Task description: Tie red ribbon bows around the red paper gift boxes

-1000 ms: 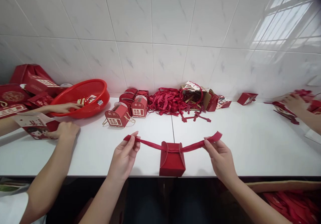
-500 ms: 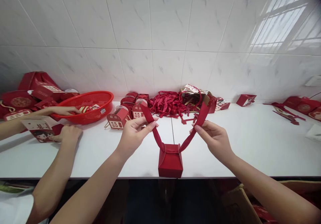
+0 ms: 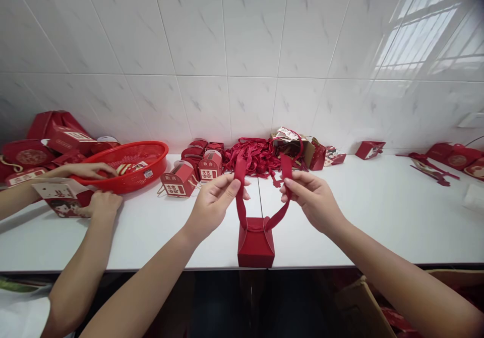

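A small red gift box (image 3: 256,249) stands at the front edge of the white table, with a red ribbon (image 3: 241,207) threaded through its top. My left hand (image 3: 215,199) pinches one end of the ribbon between thumb and fingers, above and left of the box. The other end is pinched by my right hand (image 3: 312,194), above and right of it. Both ends rise from the box in a U shape and poke up past my fingertips. Neither hand touches the box itself.
A heap of red ribbons (image 3: 251,156) lies by the wall, beside printed red boxes (image 3: 179,180). At left, a co-worker's hands (image 3: 102,203) hold a printed box (image 3: 64,202) and reach into a red plastic basket (image 3: 151,169). A cardboard carton (image 3: 359,297) sits below the table, right.
My hands have come closer together, bringing the two ribbon ends inward above the box. At left, the co-worker's basket has tilted and shifted slightly left.
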Demonstrator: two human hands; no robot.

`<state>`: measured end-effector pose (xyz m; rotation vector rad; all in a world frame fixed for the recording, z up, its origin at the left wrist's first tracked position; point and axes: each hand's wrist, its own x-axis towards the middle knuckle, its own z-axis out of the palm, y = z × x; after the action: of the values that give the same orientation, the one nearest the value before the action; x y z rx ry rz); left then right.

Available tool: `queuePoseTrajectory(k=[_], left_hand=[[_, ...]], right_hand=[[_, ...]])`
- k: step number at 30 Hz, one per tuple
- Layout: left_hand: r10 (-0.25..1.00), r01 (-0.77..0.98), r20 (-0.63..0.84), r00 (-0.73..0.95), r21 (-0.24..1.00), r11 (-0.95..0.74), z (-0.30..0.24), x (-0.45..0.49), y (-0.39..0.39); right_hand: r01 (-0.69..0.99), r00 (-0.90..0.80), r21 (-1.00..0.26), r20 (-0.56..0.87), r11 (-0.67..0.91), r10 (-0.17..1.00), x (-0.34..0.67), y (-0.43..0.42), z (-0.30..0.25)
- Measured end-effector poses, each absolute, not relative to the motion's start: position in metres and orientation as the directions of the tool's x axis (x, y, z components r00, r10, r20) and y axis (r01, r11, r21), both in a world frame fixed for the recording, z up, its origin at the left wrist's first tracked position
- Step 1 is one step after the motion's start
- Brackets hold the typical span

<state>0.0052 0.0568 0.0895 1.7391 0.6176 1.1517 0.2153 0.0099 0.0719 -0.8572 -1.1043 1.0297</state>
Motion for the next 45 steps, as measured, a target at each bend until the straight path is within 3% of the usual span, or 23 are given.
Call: queuePoseTrajectory(k=[4, 8, 15, 18, 20, 22, 24, 26, 29, 34, 37, 41, 45], left_hand=[[0.804, -0.100, 0.362, 0.471, 0.928, -0.359, 0.090, 0.015, 0.050], [0.811, -0.100, 0.292, 0.507, 0.954, -0.282, 0.085, 0.018, 0.047], [0.796, -0.002, 0.209, 0.569, 0.968, -0.252, 0.076, 0.012, 0.050], [0.759, -0.059, 0.155, 0.632, 0.987, -0.152, 0.073, 0.007, 0.056], [0.763, -0.126, 0.126, 0.634, 0.990, -0.059, 0.071, 0.005, 0.062], [0.782, -0.179, 0.096, 0.616, 0.984, 0.020, 0.070, 0.004, 0.066], [0.802, -0.192, 0.064, 0.594, 0.979, 0.064, 0.070, 0.003, 0.067], [0.810, -0.176, 0.039, 0.585, 0.981, 0.080, 0.070, 0.003, 0.067], [0.798, -0.153, 0.020, 0.602, 0.984, 0.090, 0.071, 0.003, 0.065], [0.776, -0.143, 0.098, 0.623, 0.990, -0.009, 0.071, 0.002, 0.060], [0.792, -0.012, 0.247, 0.559, 0.957, -0.290, 0.068, 0.001, 0.055], [0.722, 0.283, 0.543, 0.429, 0.678, -0.678, 0.060, 0.002, 0.050], [0.684, 0.470, 0.656, 0.318, 0.518, -0.715, 0.055, -0.009, 0.057]], right_hand=[[-0.116, 0.014, -0.967, 0.226, 0.226, 0.974, 0.204, 0.013, 0.077], [-0.130, -0.127, -0.968, 0.229, 0.212, 0.965, 0.195, 0.009, 0.077], [-0.036, -0.175, -0.962, 0.274, 0.271, 0.946, 0.190, 0.009, 0.074], [0.062, -0.244, -0.908, 0.388, 0.414, 0.889, 0.196, 0.012, 0.067], [0.251, -0.357, -0.724, 0.548, 0.642, 0.757, 0.202, 0.014, 0.064], [0.448, -0.509, -0.360, 0.650, 0.818, 0.565, 0.206, 0.014, 0.062], [0.559, -0.617, -0.027, 0.654, 0.829, 0.438, 0.208, 0.013, 0.061], [0.618, -0.649, 0.138, 0.645, 0.774, 0.404, 0.207, 0.013, 0.060], [0.654, -0.659, 0.215, 0.633, 0.725, 0.407, 0.206, 0.012, 0.058], [0.699, -0.629, 0.156, 0.599, 0.698, 0.496, 0.207, 0.012, 0.055], [0.734, -0.494, 0.022, 0.703, 0.679, 0.511, 0.207, 0.010, 0.051], [0.758, -0.213, -0.221, 0.805, 0.614, 0.553, 0.208, 0.003, 0.048], [0.821, -0.018, -0.371, 0.743, 0.434, 0.669, 0.224, -0.009, 0.043]])
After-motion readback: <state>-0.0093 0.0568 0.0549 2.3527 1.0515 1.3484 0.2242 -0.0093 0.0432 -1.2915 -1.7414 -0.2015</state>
